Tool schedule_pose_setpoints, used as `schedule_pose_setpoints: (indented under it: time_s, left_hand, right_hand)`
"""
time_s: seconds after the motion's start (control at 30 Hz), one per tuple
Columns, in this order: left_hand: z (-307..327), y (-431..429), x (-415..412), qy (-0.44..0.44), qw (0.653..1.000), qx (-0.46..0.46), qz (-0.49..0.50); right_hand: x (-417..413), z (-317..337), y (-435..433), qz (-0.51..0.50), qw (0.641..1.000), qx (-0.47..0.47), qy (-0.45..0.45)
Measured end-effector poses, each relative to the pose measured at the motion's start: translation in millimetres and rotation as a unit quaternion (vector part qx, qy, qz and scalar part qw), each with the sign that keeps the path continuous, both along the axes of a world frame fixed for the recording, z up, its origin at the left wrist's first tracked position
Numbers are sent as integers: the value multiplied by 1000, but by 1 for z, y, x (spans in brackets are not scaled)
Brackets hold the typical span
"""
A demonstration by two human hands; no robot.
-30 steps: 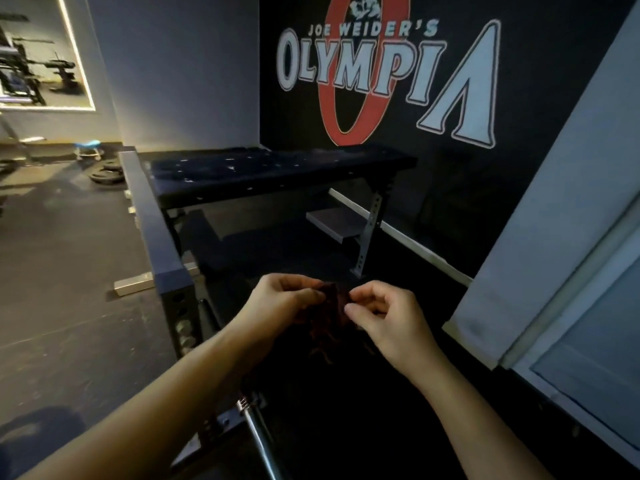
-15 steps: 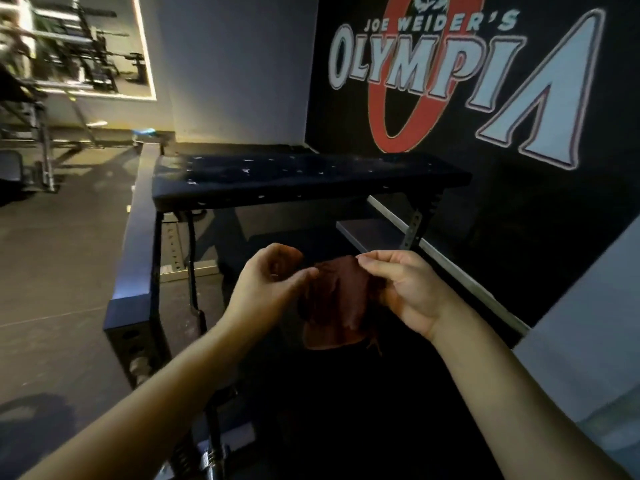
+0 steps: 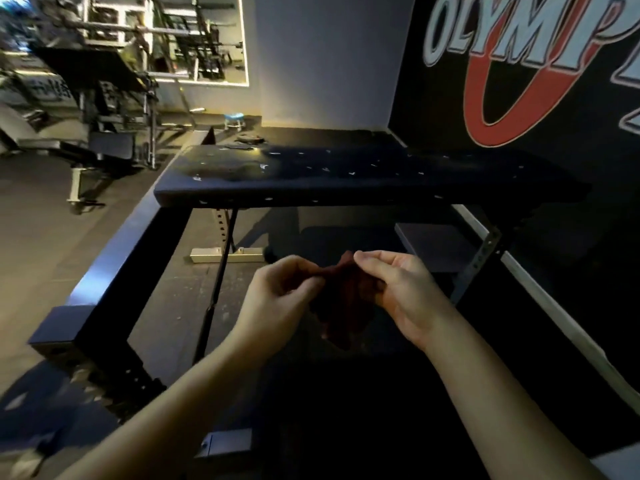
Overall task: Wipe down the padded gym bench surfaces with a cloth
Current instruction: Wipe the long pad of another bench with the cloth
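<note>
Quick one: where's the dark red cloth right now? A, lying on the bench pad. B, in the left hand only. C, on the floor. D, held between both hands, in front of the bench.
D: the left hand and the right hand both pinch the cloth in the air, short of the bench pad.

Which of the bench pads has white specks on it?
The wide upper pad, straight ahead; the small lower pad under its right end looks plain.

Left hand (image 3: 277, 299): we pinch the cloth (image 3: 346, 306) with thumb and curled fingers.
Right hand (image 3: 401, 296): we pinch the cloth's top corner, fingers curled.
Arms (image 3: 180, 407): both bare, reaching forward, hands close together.
</note>
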State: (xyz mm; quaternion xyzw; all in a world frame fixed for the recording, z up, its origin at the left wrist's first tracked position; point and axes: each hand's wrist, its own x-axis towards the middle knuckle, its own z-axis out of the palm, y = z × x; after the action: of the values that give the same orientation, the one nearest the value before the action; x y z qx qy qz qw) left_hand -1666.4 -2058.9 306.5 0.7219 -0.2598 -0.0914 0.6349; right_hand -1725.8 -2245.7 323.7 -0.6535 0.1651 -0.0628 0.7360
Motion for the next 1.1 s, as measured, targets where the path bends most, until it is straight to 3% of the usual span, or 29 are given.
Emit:
schedule_pose_setpoints:
  time_s: [0.1, 0.27, 0.4, 0.5, 0.57, 0.67, 0.73, 0.83, 0.97, 1.1]
  left_hand:
    - [1, -16, 31, 30, 999, 6, 16]
    - [9, -27, 99, 64, 996, 13, 61]
    - [32, -41, 166, 129, 991, 32, 8]
    - [48, -57, 213, 182, 983, 16, -22]
    - [57, -70, 237, 189, 982, 5, -19]
    - [70, -92, 267, 197, 980, -6, -9]
    - [75, -105, 285, 206, 979, -7, -1]
    - [76, -119, 315, 216, 976, -20, 4]
    - [71, -139, 353, 207, 978, 22, -11]
    - [74, -155, 396, 191, 980, 48, 12]
  right_hand:
    - [20, -2, -20, 73, 997, -24, -3]
    - [75, -1, -65, 102, 985, -143, 5]
    - [131, 15, -95, 151, 966, -207, 31]
    - [181, 24, -105, 83, 911, -404, 29]
    - [206, 33, -103, 5, 872, -487, -39]
    - [236, 48, -95, 71, 908, -400, -102]
    - [258, 50, -92, 116, 895, -420, -96]
    - [301, 47, -107, 92, 893, -425, -113]
    - [353, 46, -148, 162, 931, -317, -77]
    - [407, 58, -205, 217, 936, -273, -55]
